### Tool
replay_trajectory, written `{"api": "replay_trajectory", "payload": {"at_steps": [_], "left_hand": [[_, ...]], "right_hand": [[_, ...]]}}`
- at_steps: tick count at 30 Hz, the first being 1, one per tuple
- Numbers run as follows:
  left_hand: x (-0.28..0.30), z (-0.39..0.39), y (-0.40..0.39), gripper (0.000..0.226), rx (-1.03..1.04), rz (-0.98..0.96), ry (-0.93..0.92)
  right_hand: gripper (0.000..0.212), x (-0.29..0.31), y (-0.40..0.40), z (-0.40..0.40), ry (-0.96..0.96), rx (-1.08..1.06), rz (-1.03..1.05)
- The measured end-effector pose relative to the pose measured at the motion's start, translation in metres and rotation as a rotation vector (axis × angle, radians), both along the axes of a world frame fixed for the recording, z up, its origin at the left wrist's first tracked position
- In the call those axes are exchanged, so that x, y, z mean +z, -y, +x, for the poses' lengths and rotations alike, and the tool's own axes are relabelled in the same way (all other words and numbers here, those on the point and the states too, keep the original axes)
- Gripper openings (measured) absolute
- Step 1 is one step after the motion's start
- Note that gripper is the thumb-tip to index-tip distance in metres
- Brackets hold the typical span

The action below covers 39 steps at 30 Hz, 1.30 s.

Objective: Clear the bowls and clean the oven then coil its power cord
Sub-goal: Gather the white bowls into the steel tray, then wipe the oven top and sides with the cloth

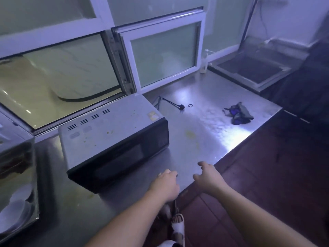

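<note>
Oven [114, 139] shut on steel table [204, 125], power cord [170, 102] loose behind it, cloth [238, 113] well apart, left hand [166, 182] loosely curled, right hand [207, 177] spread, both holding nothing.

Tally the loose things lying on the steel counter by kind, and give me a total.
Oven: 1
Power cord with plug: 1
Small black ring: 1
Crumpled cloth: 1
Total: 4

Both hands are near the counter's front edge and hold nothing.
</note>
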State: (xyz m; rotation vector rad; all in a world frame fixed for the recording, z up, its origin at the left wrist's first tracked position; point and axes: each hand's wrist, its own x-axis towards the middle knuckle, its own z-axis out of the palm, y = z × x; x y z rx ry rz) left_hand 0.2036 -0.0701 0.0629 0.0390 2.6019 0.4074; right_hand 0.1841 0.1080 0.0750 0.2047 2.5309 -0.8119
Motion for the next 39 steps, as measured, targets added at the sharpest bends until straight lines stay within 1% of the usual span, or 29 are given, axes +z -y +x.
{"api": "replay_trajectory", "payload": {"at_steps": [6, 10, 14, 18, 22, 31, 36, 39], "left_hand": [[-0.013, -0.072, -0.022, 0.05, -0.056, 0.018, 0.009], [-0.022, -0.124, -0.024, 0.049, -0.074, 0.041, 0.016], [-0.028, -0.166, -0.026, 0.049, -0.073, 0.057, 0.016], [-0.034, -0.192, -0.033, 0.048, -0.079, 0.055, 0.025], [-0.042, -0.212, -0.042, 0.049, -0.068, 0.051, 0.052], [-0.054, -0.269, -0.094, 0.049, 0.073, 0.02, 0.062], [-0.06, -0.296, -0.146, 0.048, 0.183, 0.001, 0.102], [-0.067, -0.31, -0.176, 0.046, 0.229, 0.007, 0.101]], "right_hand": [[0.065, -0.015, -0.029, -0.045, 0.068, -0.061, 0.037], [0.067, -0.026, -0.041, -0.077, 0.14, -0.059, 0.091], [0.063, -0.033, -0.044, -0.105, 0.148, 0.036, 0.209], [0.06, -0.04, -0.048, -0.129, 0.169, 0.132, 0.26], [0.06, -0.047, -0.062, -0.16, 0.192, 0.181, 0.277], [0.053, -0.069, -0.12, -0.258, 0.176, 0.253, 0.247], [0.05, -0.079, -0.175, -0.317, 0.155, 0.295, 0.213], [0.054, -0.085, -0.213, -0.355, 0.145, 0.283, 0.225]]}}
